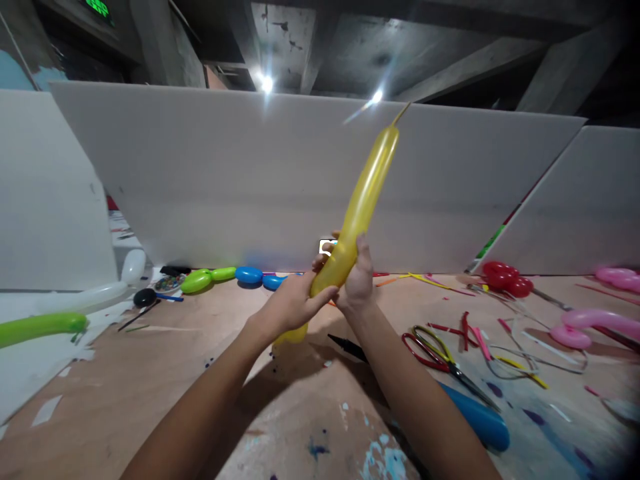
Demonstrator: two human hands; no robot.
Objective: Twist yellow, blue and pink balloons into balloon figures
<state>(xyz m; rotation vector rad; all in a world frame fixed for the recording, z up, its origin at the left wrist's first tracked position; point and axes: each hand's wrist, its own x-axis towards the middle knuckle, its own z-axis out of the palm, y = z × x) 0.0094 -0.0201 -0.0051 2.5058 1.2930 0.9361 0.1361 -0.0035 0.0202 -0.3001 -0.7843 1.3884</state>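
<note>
Both hands close around the lower part of a long yellow balloon [357,213], held above the table [165,373] and tilted up to the right, its thin uninflated tip near the top of the white partition [225,180]. The left hand [293,303] wraps its fingers around the balloon from the left, in a snug grip just above the rounded lower end; the right hand [359,280] clasps it from the right, slightly higher, and the 2 hands nearly touch. The balloon looks very light, soft and springy, with a smooth, somewhat slippery skin that could burst under sharp nails or hard pinching, so a broad hold with the finger pads seems the safest. On the table lie red-handled scissors [435,353] to the right, a blue balloon [475,420] beside the right forearm, a black marker [347,345] under the hands, green balloons [203,279] and pink ones [580,327] farther off.
</note>
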